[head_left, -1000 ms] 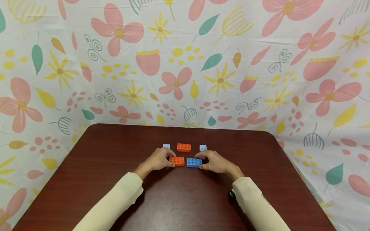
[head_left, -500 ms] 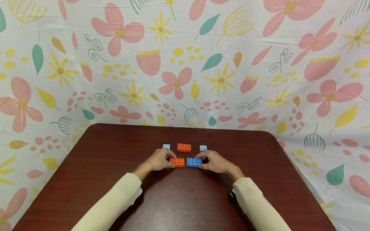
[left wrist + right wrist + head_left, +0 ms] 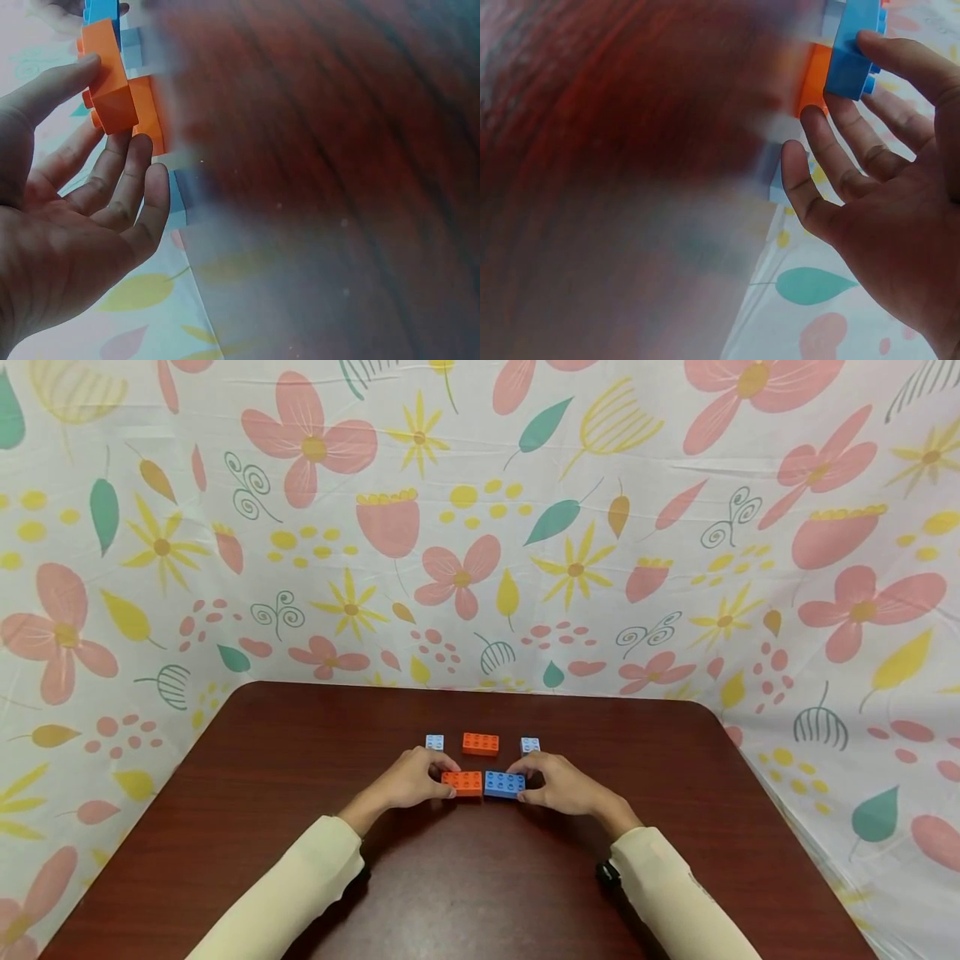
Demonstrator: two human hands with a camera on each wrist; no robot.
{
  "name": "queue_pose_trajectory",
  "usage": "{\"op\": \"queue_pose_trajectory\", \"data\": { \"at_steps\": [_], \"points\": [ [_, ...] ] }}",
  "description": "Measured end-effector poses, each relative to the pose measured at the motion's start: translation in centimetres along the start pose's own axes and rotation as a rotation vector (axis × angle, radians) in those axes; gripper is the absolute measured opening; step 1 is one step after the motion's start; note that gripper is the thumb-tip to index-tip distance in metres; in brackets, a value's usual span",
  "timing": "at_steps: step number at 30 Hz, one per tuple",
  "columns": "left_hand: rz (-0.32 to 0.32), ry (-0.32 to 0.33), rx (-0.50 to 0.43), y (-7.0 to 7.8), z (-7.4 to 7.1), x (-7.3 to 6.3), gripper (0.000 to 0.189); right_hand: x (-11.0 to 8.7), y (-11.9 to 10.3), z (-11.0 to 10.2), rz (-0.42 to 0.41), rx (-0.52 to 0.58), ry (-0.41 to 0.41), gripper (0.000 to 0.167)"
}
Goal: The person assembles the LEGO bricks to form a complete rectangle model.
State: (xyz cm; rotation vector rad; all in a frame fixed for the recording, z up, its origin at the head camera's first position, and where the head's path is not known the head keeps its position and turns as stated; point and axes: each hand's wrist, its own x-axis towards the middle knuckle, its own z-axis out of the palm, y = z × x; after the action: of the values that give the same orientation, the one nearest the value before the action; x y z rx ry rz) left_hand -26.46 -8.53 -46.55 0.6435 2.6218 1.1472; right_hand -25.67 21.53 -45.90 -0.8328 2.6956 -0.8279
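Observation:
My left hand (image 3: 410,778) pinches an orange toy building brick (image 3: 462,783) by its left end, with the thumb in front and fingers behind. In the left wrist view the thumb presses the studded side of that brick (image 3: 109,79). My right hand (image 3: 564,783) pinches a blue building brick (image 3: 505,784) by its right end, also seen in the right wrist view as a blue brick (image 3: 851,52) between thumb and fingers. The two held bricks stand end to end, studs up, with a very thin gap or none; I cannot tell if they touch.
Behind the held bricks, a second orange brick (image 3: 481,743) lies on the dark brown table (image 3: 480,893). A small light-blue brick (image 3: 434,742) sits behind the left hand, another light-blue brick (image 3: 529,745) behind the right. A flowered cloth (image 3: 450,527) hangs beyond the table.
The gap between the held orange and blue bricks has narrowed as the hands bring them together. Both hands keep their grip. The bricks behind have stayed in place.

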Motion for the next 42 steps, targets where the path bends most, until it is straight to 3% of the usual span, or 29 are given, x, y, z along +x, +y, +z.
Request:
{"op": "queue_pose_trajectory", "data": {
  "at_steps": [10,19,27,42],
  "points": [
    [0.000,0.008,-0.017,0.4,0.1,-0.9,0.028,-0.9,-1.1,-0.3,-0.004,-0.006,-0.012,0.035],
    [0.040,0.047,0.005,1.0,0.4,-1.9,0.029,-1.6,-1.9,-0.5,-0.020,-0.033,-0.033,0.036],
    [0.084,0.028,0.037,1.7,0.6,-2.8,0.030,-2.3,-2.0,-0.4,-0.047,-0.014,-0.072,0.035],
    [0.057,0.005,0.096,1.0,1.4,-3.9,0.028,-2.2,-2.1,1.5,-0.063,-0.017,-0.104,0.036]
  ]
}}
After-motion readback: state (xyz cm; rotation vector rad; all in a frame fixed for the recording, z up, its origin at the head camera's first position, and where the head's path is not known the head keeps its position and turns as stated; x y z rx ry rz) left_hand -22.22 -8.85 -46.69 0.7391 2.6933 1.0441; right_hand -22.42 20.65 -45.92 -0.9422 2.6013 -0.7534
